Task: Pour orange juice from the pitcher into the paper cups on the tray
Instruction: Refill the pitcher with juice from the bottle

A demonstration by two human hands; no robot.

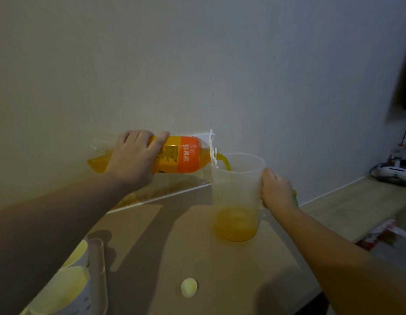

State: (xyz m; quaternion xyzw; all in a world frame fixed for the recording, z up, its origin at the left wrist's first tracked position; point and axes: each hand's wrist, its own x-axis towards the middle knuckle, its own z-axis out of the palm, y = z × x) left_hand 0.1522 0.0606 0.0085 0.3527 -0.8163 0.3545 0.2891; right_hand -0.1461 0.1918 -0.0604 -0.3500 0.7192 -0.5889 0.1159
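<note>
Left hand (135, 159) is gripping a plastic juice bottle (174, 154) around its middle, fingers curled over the top, holding it almost level with the neck tipped slightly down to the right. Orange label with printed characters is facing the camera. A thin stream of orange juice (226, 162) is running from the bottle mouth over the rim of the pitcher (237, 196).

Pitcher is standing upright on the tan counter (197, 258), translucent, with a shallow pool of juice sitting in the bottom. Right hand (276, 189) is wrapping around the pitcher's right side where the handle is, fingers closed on it; a bit of green is showing just past the knuckles.

Paper cups (68, 285), pale yellow inside, are sitting in a clear tray (99, 269) at the lower left, partly cut off by the frame edge and partly hidden behind the left forearm. A small pale yellow bottle cap (189, 287) is lying on the counter, near the tray, well apart from the pitcher.

Far right, on a lower wooden ledge (356, 201): a white device with cables (393, 172), blurred.
</note>
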